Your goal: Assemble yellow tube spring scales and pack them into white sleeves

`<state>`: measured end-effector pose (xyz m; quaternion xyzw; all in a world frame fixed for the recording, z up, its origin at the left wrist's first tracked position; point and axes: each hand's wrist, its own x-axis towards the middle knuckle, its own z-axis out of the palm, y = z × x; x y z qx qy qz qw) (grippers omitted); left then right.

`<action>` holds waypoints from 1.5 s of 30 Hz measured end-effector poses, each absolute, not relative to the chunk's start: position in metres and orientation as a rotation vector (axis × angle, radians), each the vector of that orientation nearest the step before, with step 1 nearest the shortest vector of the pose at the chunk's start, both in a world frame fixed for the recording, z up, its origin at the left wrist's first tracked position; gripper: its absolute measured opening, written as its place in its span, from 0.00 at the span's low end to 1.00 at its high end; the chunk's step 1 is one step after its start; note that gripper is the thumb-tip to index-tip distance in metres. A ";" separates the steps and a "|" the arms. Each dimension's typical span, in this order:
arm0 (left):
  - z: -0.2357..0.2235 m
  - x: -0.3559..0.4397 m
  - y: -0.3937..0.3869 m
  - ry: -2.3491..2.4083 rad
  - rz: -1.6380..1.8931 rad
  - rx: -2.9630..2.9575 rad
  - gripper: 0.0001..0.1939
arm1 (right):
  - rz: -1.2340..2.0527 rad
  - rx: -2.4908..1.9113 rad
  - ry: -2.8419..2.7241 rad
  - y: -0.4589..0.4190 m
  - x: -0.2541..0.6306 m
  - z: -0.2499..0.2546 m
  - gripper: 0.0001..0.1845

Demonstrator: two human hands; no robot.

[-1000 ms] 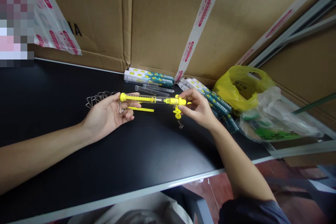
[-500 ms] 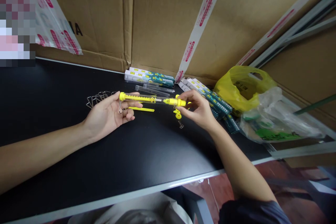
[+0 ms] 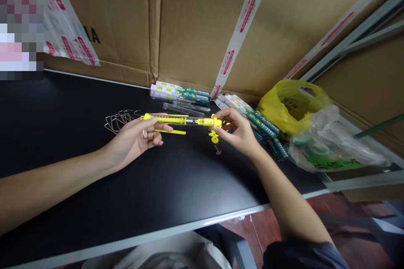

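Observation:
A clear-tubed spring scale (image 3: 172, 120) with yellow ends is held level above the black table. My left hand (image 3: 134, 141) grips its left end, the thumb lying along the tube and a metal hook (image 3: 144, 133) hanging by the fingers. At the other end, my right hand (image 3: 238, 132) pinches the yellow cap (image 3: 217, 122) between thumb and fingers. Behind and below the tube lies a thin yellow strip (image 3: 176, 132). Small yellow parts (image 3: 214, 138) and a little spring (image 3: 217, 150) rest near my right fingers. Several bent wire hooks (image 3: 115, 121) lie behind my left hand.
Printed boxes (image 3: 179, 93) and clear tubes (image 3: 186, 108) lie at the back, with more boxes (image 3: 249, 111) to the right. A yellow plastic bag (image 3: 271, 105) and a clear bag (image 3: 334, 143) sit at the right. Tall cardboard (image 3: 202, 21) stands behind the black table (image 3: 176, 201).
My left thumb has moved from the end of the scale onto the tube. The tube's right end and the yellow cap have come together, while my right hand has barely moved.

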<state>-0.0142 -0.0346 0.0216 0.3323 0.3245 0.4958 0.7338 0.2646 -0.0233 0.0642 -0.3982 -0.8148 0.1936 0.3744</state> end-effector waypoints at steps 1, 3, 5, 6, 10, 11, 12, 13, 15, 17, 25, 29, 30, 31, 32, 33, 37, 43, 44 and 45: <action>0.020 -0.014 -0.034 0.714 1.096 0.743 0.11 | 0.497 -1.017 -2.083 -0.023 0.265 0.064 0.11; 0.017 -0.013 -0.033 0.710 1.106 0.757 0.10 | 0.495 -1.008 -2.076 -0.023 0.265 0.062 0.11; 0.015 -0.013 -0.033 0.707 1.112 0.766 0.10 | 0.492 -1.003 -2.064 -0.023 0.265 0.061 0.12; 0.015 -0.013 -0.033 0.711 1.110 0.773 0.09 | 0.490 -1.003 -2.055 -0.023 0.265 0.060 0.12; 0.016 -0.013 -0.034 0.737 1.107 0.800 0.10 | 0.499 -1.006 -2.024 -0.022 0.266 0.057 0.13; 0.017 -0.013 -0.034 0.738 1.109 0.804 0.10 | 0.506 -1.003 -2.020 -0.022 0.266 0.056 0.13; 0.017 -0.013 -0.035 0.737 1.112 0.808 0.10 | 0.515 -1.001 -2.017 -0.022 0.266 0.056 0.13; 0.017 -0.013 -0.035 0.734 1.115 0.810 0.10 | 0.525 -0.999 -2.015 -0.022 0.266 0.055 0.13; 0.017 -0.012 -0.035 0.726 1.121 0.813 0.10 | 0.535 -0.992 -2.006 -0.021 0.266 0.054 0.13; 0.016 -0.012 -0.035 0.720 1.124 0.813 0.10 | 0.537 -0.982 -2.001 -0.021 0.265 0.053 0.14; 0.022 -0.013 -0.036 0.721 1.112 0.779 0.12 | 0.545 -0.975 -2.012 -0.021 0.265 0.052 0.13; 0.027 -0.015 -0.035 0.678 1.105 0.712 0.25 | 0.544 -0.980 -2.016 -0.022 0.263 0.052 0.12; 0.027 -0.015 -0.035 0.673 1.105 0.704 0.26 | 0.543 -0.980 -2.014 -0.021 0.263 0.053 0.13; 0.028 -0.015 -0.034 0.673 1.103 0.701 0.26 | 0.544 -0.980 -2.013 -0.021 0.263 0.053 0.13; 0.027 -0.015 -0.034 0.676 1.105 0.702 0.26 | 0.544 -0.980 -2.011 -0.021 0.263 0.053 0.13; 0.027 -0.014 -0.034 0.679 1.106 0.705 0.24 | 0.544 -0.979 -2.010 -0.021 0.263 0.052 0.14; 0.026 -0.015 -0.035 0.666 1.099 0.709 0.22 | 0.536 -0.972 -1.996 -0.021 0.263 0.052 0.14; 0.025 -0.019 -0.032 0.624 1.044 0.694 0.22 | 0.512 -0.988 -1.979 -0.021 0.265 0.054 0.14; 0.025 -0.020 -0.031 0.616 1.022 0.697 0.22 | 0.506 -1.000 -1.970 -0.021 0.266 0.055 0.14; 0.026 -0.021 -0.029 0.608 0.996 0.701 0.21 | 0.505 -1.009 -1.959 -0.020 0.267 0.056 0.15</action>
